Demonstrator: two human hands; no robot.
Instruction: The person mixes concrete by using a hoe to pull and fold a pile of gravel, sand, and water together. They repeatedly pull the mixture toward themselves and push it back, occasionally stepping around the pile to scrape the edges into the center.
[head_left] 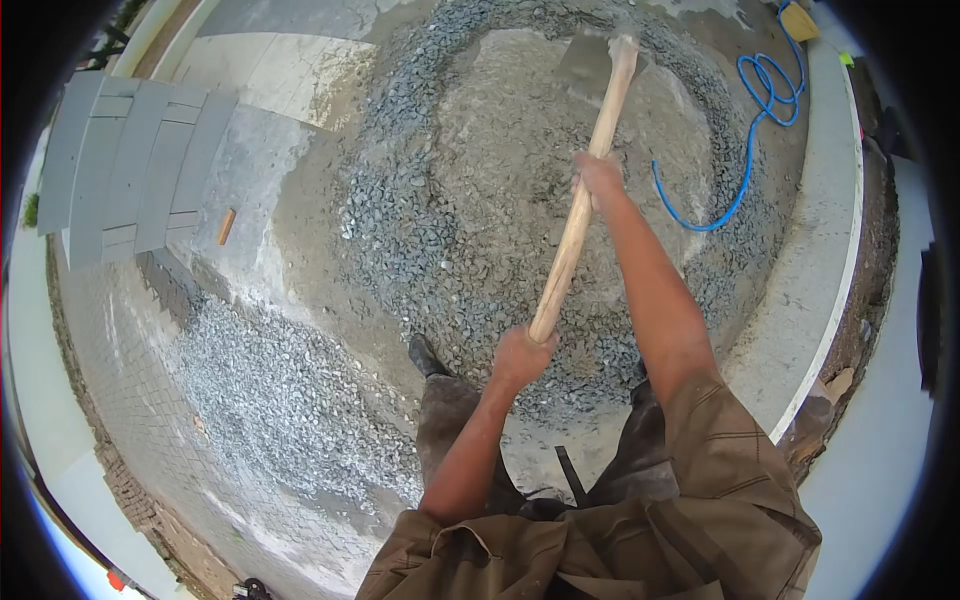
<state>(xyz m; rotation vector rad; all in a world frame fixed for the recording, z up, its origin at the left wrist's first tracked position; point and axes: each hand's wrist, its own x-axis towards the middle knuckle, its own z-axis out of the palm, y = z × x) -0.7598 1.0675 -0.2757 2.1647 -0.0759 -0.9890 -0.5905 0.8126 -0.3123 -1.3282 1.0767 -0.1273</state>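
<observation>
While the R hand (598, 178) has its fingers clamped round the upper part of the wooden handle (567, 250), the L hand (525, 355) is wrapped tight nr the butt end; the handle slants up & away to a flat blade (584, 66) at the far side of the wet grey mix (500, 130); can't tell if the blade touches it; a gravel ring (392, 200) runs round the mix; blue hose (735, 210) lies in a loose curl on the R, its near end by the R forearm; a 2nd gravel heap (280, 400) sits lower L; grey boards (145, 150) lie upper L, w/ a small brown block (226, 226) just beside them; a dark boot (425, 355) stands at the near edge of the ring.
</observation>
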